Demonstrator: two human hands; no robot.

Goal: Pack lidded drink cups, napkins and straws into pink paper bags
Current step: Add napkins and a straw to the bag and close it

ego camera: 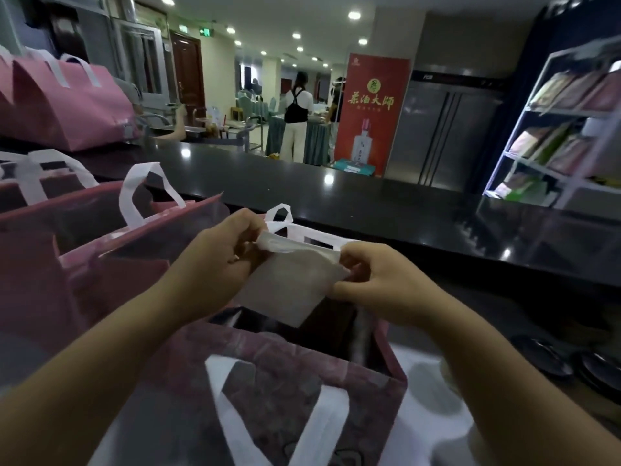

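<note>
A long black counter (302, 186) is seen across the far side. Pink bags (100, 250) with white loop handles are stood at the left. The nearest pink bag (268, 351) is set at the near centre, its mouth open and dark inside, its white handles (332, 415) hanging down the near face. A white napkin (289, 287), folded flat and roughly square, is held just above that open mouth. Its upper left corner is pinched by the left hand (218, 253), and its right edge is pinched by the right hand (373, 277), the fingers curled.
</note>
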